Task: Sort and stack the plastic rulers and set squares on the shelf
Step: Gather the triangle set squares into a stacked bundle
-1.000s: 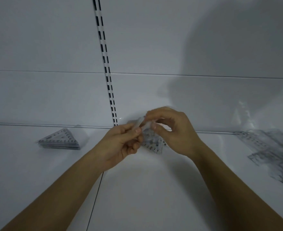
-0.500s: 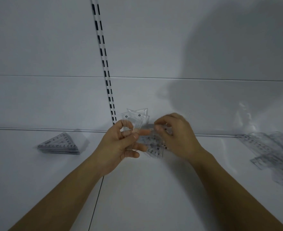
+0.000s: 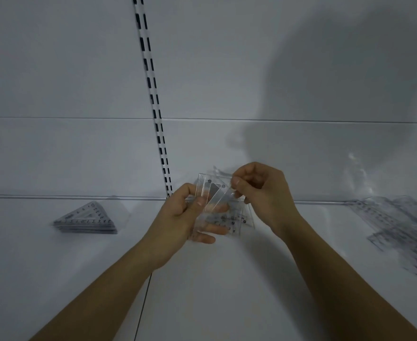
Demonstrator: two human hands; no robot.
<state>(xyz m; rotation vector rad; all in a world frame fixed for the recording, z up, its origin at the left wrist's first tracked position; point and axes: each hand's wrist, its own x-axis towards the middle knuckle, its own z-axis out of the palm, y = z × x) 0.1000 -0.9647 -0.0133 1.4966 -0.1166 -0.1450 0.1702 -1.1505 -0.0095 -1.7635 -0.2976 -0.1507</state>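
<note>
Between both hands, above the shelf (image 3: 202, 291), clear set squares (image 3: 213, 200) are held: left hand (image 3: 178, 217) grips the bundle, right hand (image 3: 259, 193) pinches one corner. Plastic appears light, stiff, slippery; edge grips suit. Sorted stack (image 3: 85, 220) lies left, unsorted rulers (image 3: 399, 225) right.

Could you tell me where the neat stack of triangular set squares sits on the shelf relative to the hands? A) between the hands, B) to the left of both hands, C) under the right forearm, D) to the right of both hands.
B: the stack of set squares lies on the shelf, apart from and left of the left hand and right hand.
</note>
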